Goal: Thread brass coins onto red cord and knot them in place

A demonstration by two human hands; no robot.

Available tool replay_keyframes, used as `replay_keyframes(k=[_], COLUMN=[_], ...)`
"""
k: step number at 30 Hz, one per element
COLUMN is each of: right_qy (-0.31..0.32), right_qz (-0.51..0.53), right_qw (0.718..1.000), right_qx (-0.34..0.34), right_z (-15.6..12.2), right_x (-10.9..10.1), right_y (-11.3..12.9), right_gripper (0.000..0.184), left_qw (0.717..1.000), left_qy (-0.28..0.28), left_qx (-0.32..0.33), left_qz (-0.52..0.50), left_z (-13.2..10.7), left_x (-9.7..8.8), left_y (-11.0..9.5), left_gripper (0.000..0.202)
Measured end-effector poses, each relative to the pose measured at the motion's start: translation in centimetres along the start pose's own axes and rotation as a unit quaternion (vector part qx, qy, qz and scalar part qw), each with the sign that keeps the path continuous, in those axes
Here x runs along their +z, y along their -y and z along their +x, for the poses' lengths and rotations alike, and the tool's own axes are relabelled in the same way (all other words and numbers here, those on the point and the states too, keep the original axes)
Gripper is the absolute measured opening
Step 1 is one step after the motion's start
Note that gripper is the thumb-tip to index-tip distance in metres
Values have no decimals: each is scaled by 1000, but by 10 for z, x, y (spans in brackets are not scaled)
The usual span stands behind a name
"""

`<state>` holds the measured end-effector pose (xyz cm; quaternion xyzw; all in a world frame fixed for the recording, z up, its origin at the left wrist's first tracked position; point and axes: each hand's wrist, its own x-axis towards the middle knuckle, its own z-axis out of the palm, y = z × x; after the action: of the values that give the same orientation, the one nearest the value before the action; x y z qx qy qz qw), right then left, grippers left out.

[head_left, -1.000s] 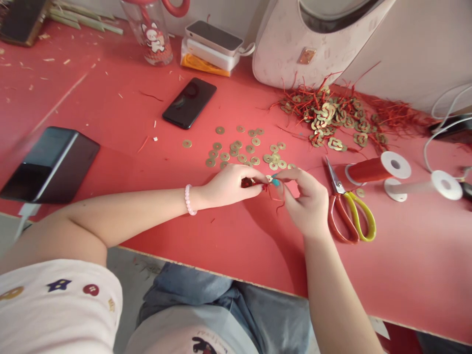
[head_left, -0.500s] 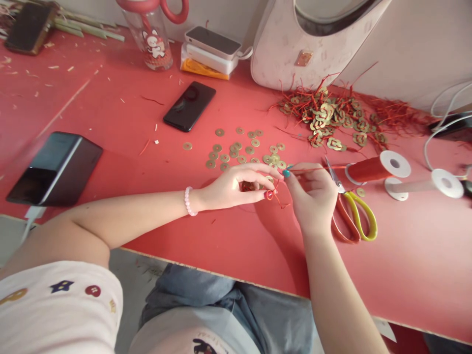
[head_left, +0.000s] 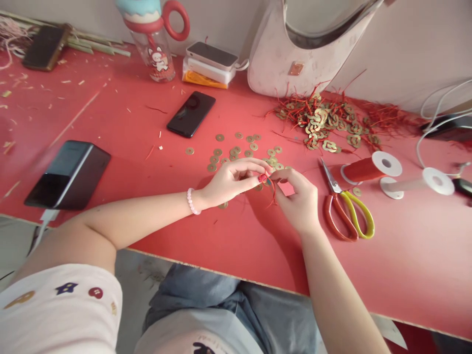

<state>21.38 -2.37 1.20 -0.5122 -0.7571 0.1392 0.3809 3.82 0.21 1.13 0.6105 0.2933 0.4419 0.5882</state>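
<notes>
Red cord [head_left: 274,192] is pinched between my two hands over the table, its loose ends hanging down. My left hand [head_left: 236,181] grips a small loop of it between thumb and fingers. Close against it, the thumb and forefinger of my right hand [head_left: 297,196] are closed on the same cord. Whether a coin sits in the grip is hidden by my fingers. Loose brass coins with holes [head_left: 236,150] lie scattered just beyond my hands. Scissors [head_left: 341,196] with one red and one yellow handle lie right of my right hand, blades partly apart.
A pile of coins knotted with red cord [head_left: 324,120] lies before a pale handbag [head_left: 269,73]. Right are a spool of red cord [head_left: 363,169] and a bare white spool [head_left: 416,184]. A black phone [head_left: 191,114], a lidded cup [head_left: 158,54] and a dark folded device [head_left: 68,174] stand left.
My right hand has come left and closer to my left hand, and the cord stretched out toward the right is no longer seen. The view has shifted slightly.
</notes>
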Motion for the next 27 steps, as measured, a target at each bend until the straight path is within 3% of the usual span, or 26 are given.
replay_keyframes(k=[7, 13, 17, 23, 27], right_qy=[54, 118, 68, -67, -123], right_qz=[-40, -9, 54, 132, 174], right_qw=[996, 984, 990, 989, 975], right_qx=[-52, -130, -112, 24, 57], right_z=[-2, -5, -6, -5, -2], right_x=[4, 10, 9, 1, -5], right_y=[-5, 3, 11, 15, 14], right_gripper=[18, 16, 14, 11, 13], left_qw=[999, 994, 989, 982, 976], left_qy=[-30, -66, -84, -72, -62], left_qx=[-37, -55, -72, -97, -113], left_qz=[15, 63, 94, 146, 177], left_z=[-1, 0, 3, 4, 4], left_x=[1, -2, -3, -1, 2], left_y=[-5, 10, 18, 9, 5], left_gripper=[12, 21, 23, 23, 23])
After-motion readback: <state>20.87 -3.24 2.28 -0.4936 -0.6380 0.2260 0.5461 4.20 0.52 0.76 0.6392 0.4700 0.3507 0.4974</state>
